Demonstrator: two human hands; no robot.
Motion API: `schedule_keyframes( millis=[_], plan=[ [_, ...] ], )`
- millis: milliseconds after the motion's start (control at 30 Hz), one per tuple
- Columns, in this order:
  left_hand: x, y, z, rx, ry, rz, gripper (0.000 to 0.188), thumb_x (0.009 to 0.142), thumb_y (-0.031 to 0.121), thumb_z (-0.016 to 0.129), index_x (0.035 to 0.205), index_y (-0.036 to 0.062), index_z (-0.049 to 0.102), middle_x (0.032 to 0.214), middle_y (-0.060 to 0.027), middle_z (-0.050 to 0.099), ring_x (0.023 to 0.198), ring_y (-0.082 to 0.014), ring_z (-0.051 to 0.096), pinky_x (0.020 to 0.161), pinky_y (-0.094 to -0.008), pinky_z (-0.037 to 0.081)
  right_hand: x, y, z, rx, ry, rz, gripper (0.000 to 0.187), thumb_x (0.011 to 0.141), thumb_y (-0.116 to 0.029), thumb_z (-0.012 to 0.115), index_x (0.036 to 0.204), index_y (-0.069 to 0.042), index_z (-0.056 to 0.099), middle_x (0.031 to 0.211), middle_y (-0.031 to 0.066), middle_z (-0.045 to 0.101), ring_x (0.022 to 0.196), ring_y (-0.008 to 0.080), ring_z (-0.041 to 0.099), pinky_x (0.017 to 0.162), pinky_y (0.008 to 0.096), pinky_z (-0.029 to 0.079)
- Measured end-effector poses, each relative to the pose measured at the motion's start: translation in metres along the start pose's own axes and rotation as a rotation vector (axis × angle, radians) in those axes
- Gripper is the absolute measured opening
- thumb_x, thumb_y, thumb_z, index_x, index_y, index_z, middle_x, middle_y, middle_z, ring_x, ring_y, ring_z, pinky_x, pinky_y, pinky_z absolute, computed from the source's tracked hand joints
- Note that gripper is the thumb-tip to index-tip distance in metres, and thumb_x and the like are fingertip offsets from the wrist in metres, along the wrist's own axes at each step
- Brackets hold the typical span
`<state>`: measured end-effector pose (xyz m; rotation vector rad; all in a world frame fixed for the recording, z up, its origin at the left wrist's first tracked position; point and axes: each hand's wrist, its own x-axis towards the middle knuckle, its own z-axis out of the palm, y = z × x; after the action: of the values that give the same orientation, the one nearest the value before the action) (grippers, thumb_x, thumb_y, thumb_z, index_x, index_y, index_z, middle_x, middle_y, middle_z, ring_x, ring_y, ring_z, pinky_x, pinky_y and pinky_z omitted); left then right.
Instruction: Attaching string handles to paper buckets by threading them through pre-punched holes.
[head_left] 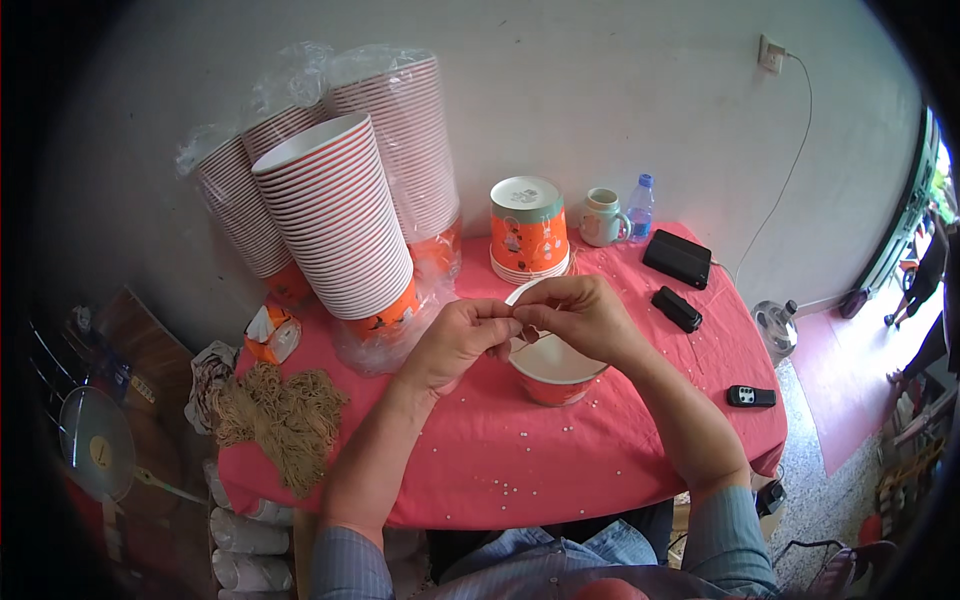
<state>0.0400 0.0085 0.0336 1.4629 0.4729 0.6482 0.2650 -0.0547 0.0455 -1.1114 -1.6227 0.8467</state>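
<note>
My left hand [462, 340] and my right hand [578, 312] meet over the table, thumbs and forefingers pinched close together. Between their fingertips runs a thin brownish cord [529, 337], mostly hidden by the fingers. Just beneath them an orange and white paper bucket [560, 392] stands upright, its white inside facing up, with the hands at its far left rim. A tangled heap of tan cords [280, 420] lies at the table's left end. Behind the hands, a short stack of similar buckets [527, 235] rests upside down, a bit of cord at its side.
Tall leaning stacks of paper buckets [335, 215], some in clear plastic, fill the back left. At the back right are a mug [600, 220], a water bottle [642, 208], a black case [678, 258] and small black devices [677, 309]. White bits dot the red tablecloth [450, 470].
</note>
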Motion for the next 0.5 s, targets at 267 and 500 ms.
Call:
schedule_keyframes(
  millis=[267, 500],
  plan=[
    [-0.001, 0.005, -0.005, -0.042, 0.089, -0.011, 0.022, 0.106, 0.013, 0.072, 0.120, -0.0023, 0.078, 0.102, -0.0047, 0.079, 0.082, -0.0089, 0.067, 0.078, -0.0250, 0.055, -0.003, -0.011, -0.017, -0.076, -0.140, 0.030, 0.021, 0.100, -0.021, 0.079, 0.110, -0.003, 0.083, 0.097, 0.0025, 0.081, 0.097, 0.0134, 0.076, 0.093, 0.0337, 0.059],
    [-0.001, 0.006, 0.001, 0.044, 0.150, -0.012, 0.021, 0.106, 0.009, 0.072, 0.120, -0.0045, 0.077, 0.102, -0.0051, 0.078, 0.085, -0.0096, 0.068, 0.079, -0.0250, 0.056, 0.000, -0.002, -0.016, -0.197, -0.153, 0.107, 0.018, 0.097, -0.019, 0.081, 0.110, -0.006, 0.083, 0.095, 0.0027, 0.082, 0.091, 0.0113, 0.074, 0.087, 0.0321, 0.058]
  ],
)
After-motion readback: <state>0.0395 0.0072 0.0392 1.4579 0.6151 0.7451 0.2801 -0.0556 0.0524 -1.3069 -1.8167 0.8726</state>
